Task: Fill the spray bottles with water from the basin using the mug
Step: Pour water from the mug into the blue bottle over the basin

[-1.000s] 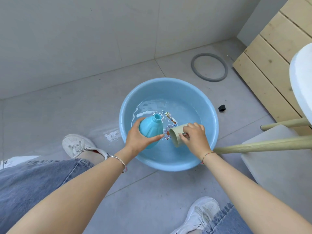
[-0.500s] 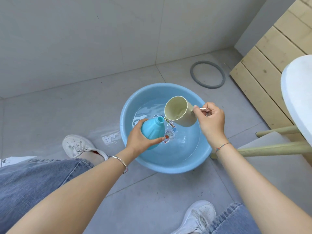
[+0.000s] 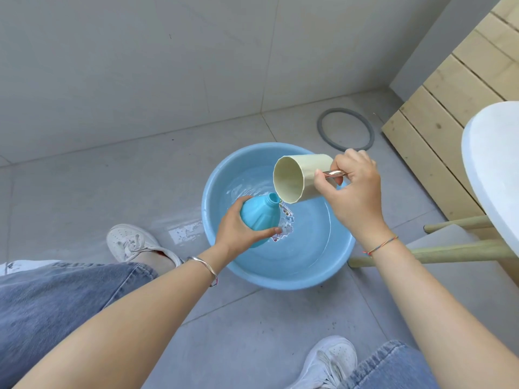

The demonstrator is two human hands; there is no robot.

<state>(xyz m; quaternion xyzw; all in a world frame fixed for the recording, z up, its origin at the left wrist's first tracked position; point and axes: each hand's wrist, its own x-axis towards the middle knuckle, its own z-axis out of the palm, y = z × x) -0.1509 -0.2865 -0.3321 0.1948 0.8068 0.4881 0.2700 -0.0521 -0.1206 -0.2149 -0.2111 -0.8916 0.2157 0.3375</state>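
The left hand (image 3: 238, 231) is wrapped round the blue bottle (image 3: 259, 217). Its fingers curl round the fat part and its thumb lies across the front. The bottle leans a little and sits low in the basin (image 3: 280, 279), over the water (image 3: 309, 240). Its top is open, with no spray cap on it.

The right hand (image 3: 351, 192) holds the mug (image 3: 297, 178) by its shiny handle (image 3: 334, 173). The fingers are curled tight round the handle and the thumb presses on the mug's side. The mug is tipped far over on its side. Its low lip is just above the bottle's mouth, a bit to the right of it.

This looks like the pouring step. I cannot tell if water is running out right now, as any stream is too thin to see. I cannot tell how full the bottle is, because you cannot see through it. The inside of the mug looks almost empty.

There is plenty of water left in the basin. Only one bottle shows here, so the job looks far from done. More scoops are likely needed. There is a wet patch (image 3: 184, 231) on the floor beside the basin, so some water can miss.
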